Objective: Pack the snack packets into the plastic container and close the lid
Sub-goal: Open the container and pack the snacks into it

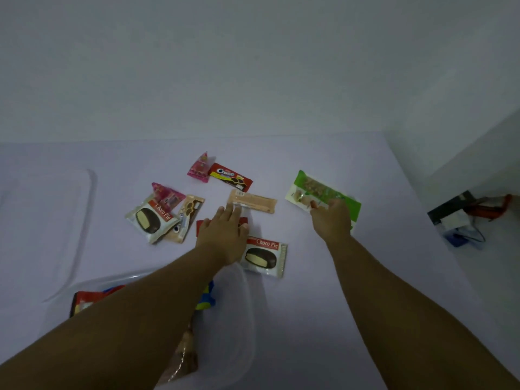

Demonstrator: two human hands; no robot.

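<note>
Snack packets lie scattered mid-worktop, just beyond the plastic container; packing partly done, judging by the packets already inside it.

Left to right:
- Clear lid flat at far left, well apart from the container. Presumably parked there until packing ends.
- Container near bottom edge, open, largely hidden under the left forearm. A red packet and a blue-yellow one show inside.
- Choco Pie packet overlapping a pink triangular packet and a tan biscuit packet.
- Further back: second pink triangular packet touching a red Cream-O packet.
- Left hand palm down, fingers spread, resting on a red packet and reaching the tan wafer bar. Not closed on anything.
- Second Choco Pie packet just beside the container rim.
- Right hand on the green packet, fingers curled over its near edge; whether the grip is closed, cannot tell.

Judgement: both hands gathering at once, to carry two packets back together.

Surface: plain white worktop, against a bare white wall. Dim, bluish light. Small clutter at right: dark box, orange-handled tool, cable.
</note>
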